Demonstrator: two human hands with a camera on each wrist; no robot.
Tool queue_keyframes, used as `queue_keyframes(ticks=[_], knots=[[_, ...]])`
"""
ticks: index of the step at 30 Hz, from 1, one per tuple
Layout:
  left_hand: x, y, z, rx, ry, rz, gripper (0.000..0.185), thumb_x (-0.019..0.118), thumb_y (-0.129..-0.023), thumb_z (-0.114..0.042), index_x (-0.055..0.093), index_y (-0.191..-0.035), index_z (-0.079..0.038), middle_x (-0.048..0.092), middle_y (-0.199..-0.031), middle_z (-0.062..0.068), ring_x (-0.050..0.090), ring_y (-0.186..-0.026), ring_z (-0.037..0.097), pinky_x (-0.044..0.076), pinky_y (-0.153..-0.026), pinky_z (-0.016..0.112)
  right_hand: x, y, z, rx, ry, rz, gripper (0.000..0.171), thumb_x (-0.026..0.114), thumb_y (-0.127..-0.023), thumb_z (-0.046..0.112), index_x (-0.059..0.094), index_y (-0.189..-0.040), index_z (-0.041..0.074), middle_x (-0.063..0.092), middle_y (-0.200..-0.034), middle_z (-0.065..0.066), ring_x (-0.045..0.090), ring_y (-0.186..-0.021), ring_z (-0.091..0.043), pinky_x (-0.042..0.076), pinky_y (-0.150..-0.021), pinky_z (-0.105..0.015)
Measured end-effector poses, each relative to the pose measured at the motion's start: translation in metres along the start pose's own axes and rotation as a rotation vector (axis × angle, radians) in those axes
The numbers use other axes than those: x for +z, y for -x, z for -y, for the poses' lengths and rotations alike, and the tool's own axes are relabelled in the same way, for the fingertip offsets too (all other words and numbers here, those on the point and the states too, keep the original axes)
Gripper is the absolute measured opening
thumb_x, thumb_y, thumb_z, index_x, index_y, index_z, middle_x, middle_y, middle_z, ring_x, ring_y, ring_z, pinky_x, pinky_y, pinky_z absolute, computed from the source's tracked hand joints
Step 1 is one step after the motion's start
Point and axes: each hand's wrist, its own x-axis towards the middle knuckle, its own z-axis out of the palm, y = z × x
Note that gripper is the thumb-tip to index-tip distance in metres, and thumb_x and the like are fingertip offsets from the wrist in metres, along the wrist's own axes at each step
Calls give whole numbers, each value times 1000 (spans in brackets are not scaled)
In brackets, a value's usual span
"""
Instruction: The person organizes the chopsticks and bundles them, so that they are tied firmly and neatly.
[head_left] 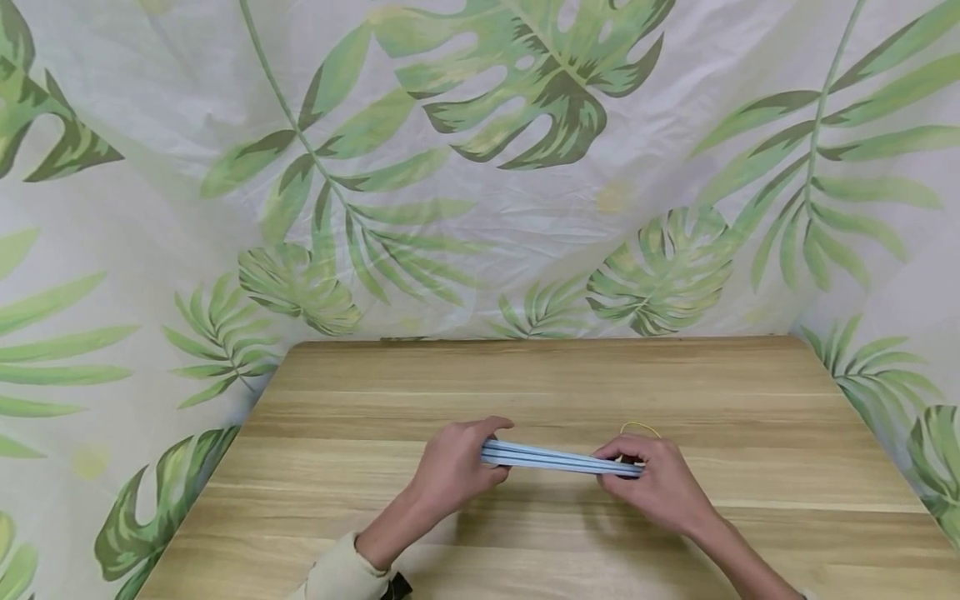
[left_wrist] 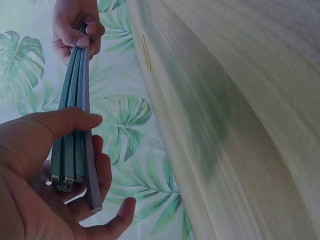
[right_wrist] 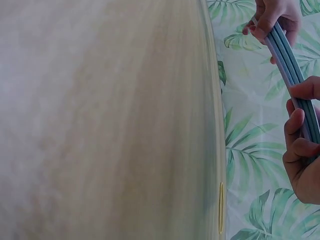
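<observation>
A bundle of several slim light-blue chopsticks (head_left: pixel 551 459) is held up over the table, spanning both hands and thinning toward the right. My left hand (head_left: pixel 452 462) grips the thicker end, thumb on one side and fingers on the other. In the left wrist view, one greyish-purple chopstick (left_wrist: pixel 91 185) juts out past the other butt ends. The thin end is pinched between the thumb and fingers of my right hand (head_left: pixel 660 482), which hides the tips. Just behind the right hand lies a thin yellow rubber band (head_left: pixel 640 423), partly covered by it in the head view.
The wood-grain table (head_left: pixel 360 400) reaches back to a hanging cloth (head_left: pixel 525 208) printed with green leaves, which also runs along both sides. By the left sleeve cuff (head_left: pixel 348 571) a small black piece (head_left: pixel 398 586) shows at the bottom of the head view.
</observation>
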Motion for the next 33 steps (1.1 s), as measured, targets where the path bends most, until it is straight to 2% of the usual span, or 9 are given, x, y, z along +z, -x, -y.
queue_keyframes(ticks=[4,13,17,20,26,30,33], knots=[[1,1,-2,-16,8,-17,50,97,-75,-13,78,-122,-12,79,-91,0,60,-71,2,50,-61,22,0,0,-1,-11,-7,-3,30,86,-81,-3,82,-94,23,78,-89,8,62,-74,2,54,-64,-23],[4,2,-4,16,60,-12,50,96,-75,-8,77,-122,-7,77,-96,4,63,-77,6,52,-68,22,1,1,-2,-38,18,11,33,85,-79,-5,81,-94,24,75,-87,10,62,-72,-2,54,-62,-25],[6,2,-6,38,95,5,44,94,-77,-6,78,-117,-7,78,-99,5,62,-78,6,52,-69,21,1,2,-4,-58,29,28,35,83,-77,-7,80,-95,22,75,-88,10,62,-69,-6,51,-60,-23],[7,2,-7,51,98,13,35,93,-76,-5,81,-110,-9,80,-100,4,65,-79,5,53,-70,21,1,1,-5,-70,36,37,36,84,-76,-8,79,-95,22,75,-87,10,60,-69,-3,51,-60,-23],[8,0,-10,106,21,1,24,95,-75,-16,85,-96,-18,81,-90,-7,67,-73,1,53,-67,20,1,-1,-7,-68,21,63,34,90,-75,-4,79,-93,24,76,-84,6,57,-69,2,50,-59,-22],[9,-1,-11,143,-40,-22,20,95,-73,-20,84,-90,-23,78,-81,-13,58,-63,-3,46,-58,19,1,-3,-7,-66,-6,80,31,90,-78,-1,81,-92,24,78,-83,5,57,-67,1,50,-57,-22],[10,-2,-11,158,-85,-10,17,95,-75,-23,83,-86,-25,75,-76,-15,51,-60,-4,40,-55,17,0,-4,-6,-57,-6,95,30,91,-79,1,83,-94,25,79,-86,9,59,-68,1,51,-57,-22]])
